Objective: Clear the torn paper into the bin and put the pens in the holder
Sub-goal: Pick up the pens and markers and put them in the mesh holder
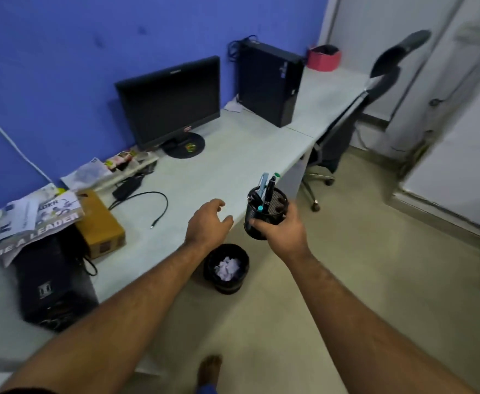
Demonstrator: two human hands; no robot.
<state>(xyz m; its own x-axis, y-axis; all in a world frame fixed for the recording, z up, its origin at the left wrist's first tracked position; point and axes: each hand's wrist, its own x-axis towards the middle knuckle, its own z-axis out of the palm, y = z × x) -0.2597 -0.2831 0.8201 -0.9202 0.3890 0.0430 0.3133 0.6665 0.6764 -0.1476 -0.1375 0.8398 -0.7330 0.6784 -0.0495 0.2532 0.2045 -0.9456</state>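
Right hand (282, 228) grips mesh holder (264, 214) with pens (267, 189) inside, off desk (233, 155) edge. Left hand (207, 223) loosely open, empty. Torn paper (227, 268) in bin (227, 285).

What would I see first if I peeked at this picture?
Probably the two arms stretching forward, with the right hand gripping a black mesh pen holder full of pens by the desk edge. The left hand hovers over the desk holding nothing. Below, on the floor, a black bin holds crumpled paper, and a dark monitor stands against the blue wall.
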